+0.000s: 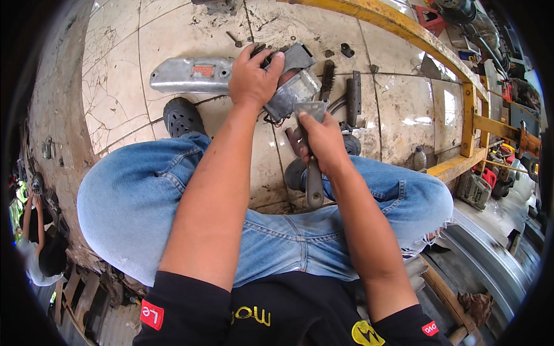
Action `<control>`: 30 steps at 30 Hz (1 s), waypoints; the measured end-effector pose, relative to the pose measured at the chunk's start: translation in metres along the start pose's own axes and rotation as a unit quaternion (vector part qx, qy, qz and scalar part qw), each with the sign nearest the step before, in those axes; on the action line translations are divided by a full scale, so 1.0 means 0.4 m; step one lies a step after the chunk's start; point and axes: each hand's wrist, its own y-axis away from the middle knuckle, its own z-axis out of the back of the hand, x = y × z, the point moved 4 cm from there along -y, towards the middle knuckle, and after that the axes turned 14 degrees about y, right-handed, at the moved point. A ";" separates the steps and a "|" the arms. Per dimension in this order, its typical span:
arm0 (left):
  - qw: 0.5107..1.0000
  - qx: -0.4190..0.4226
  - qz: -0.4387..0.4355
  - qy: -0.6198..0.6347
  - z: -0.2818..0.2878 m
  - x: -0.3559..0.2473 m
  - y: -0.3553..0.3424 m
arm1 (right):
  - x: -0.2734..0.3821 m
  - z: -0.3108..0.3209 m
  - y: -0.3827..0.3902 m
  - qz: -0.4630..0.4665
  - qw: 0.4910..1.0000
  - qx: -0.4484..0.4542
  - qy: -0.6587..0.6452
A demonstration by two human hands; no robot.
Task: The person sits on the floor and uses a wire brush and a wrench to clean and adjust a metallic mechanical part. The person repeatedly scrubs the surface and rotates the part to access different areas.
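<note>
My left hand (pixel 257 81) grips a dark part on a grimy metal assembly, which includes an angled bracket (pixel 299 56) and a grey housing (pixel 291 95). A long silver metal cover (pixel 187 78) with a red label lies left of that hand. My right hand (pixel 320 138) is closed on a flat-bladed scraper (pixel 310 108), its long handle pointing toward my lap and its blade near the housing. A black wire brush (pixel 328 75) lies behind the blade, and a dark flat bar (pixel 353 98) with cables beside it lies to the right.
Loose small parts (pixel 347 50) lie on the tiled floor (pixel 118 69). A yellow steel frame (pixel 404 32) borders the right, with a bottle (pixel 420 158), jugs (pixel 473 187) and metal channels (pixel 485 242) nearby. Another person (pixel 40 254) is at the far left edge.
</note>
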 end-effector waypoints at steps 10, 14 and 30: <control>1.000 0.000 -0.010 -0.006 0.003 -0.003 0.006 | 0.001 -0.002 -0.008 -0.006 1.000 -0.013 -0.006; 1.000 -0.003 -0.014 -0.013 0.002 -0.003 0.011 | -0.021 -0.001 0.008 -0.003 1.000 0.007 0.001; 1.000 -0.010 -0.025 -0.001 -0.001 -0.004 0.010 | -0.006 0.021 -0.034 0.013 0.999 -0.018 -0.031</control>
